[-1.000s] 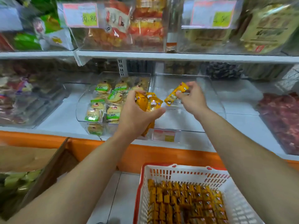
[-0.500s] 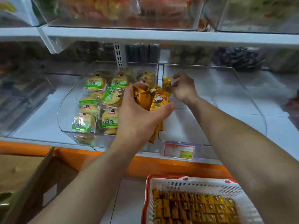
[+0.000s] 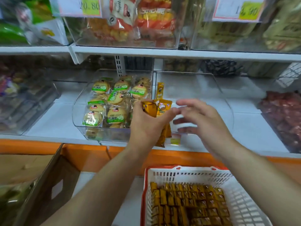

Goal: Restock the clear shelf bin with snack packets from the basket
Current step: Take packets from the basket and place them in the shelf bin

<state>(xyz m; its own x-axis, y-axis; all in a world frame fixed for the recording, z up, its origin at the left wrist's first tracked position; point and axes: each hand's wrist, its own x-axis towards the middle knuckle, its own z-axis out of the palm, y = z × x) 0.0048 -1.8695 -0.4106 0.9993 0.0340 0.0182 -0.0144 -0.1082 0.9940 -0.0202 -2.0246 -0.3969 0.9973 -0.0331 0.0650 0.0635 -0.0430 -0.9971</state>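
My left hand [image 3: 147,123] grips a bunch of orange snack packets [image 3: 157,108] in front of the clear shelf bin [image 3: 226,105]. One orange packet [image 3: 160,90] stands upright against the bin's left wall, apart from both hands. My right hand [image 3: 195,118] hovers over the bin's front with blurred, spread fingers and holds nothing; its fingertips are close to the packets in my left hand. The white basket with a red rim [image 3: 241,201] sits at the bottom, with several orange packets [image 3: 187,204] lined up inside.
A clear bin of green-labelled biscuits [image 3: 112,101] stands just left of the task bin. Dark red snacks [image 3: 283,115] fill a bin at right. A cardboard box [image 3: 48,185] sits at the lower left. More bins and price tags crowd the upper shelf [image 3: 162,53].
My right hand has let go of the single orange packet, which now stands in the bin, and has drawn back toward my left hand. The left hand still holds its bunch.
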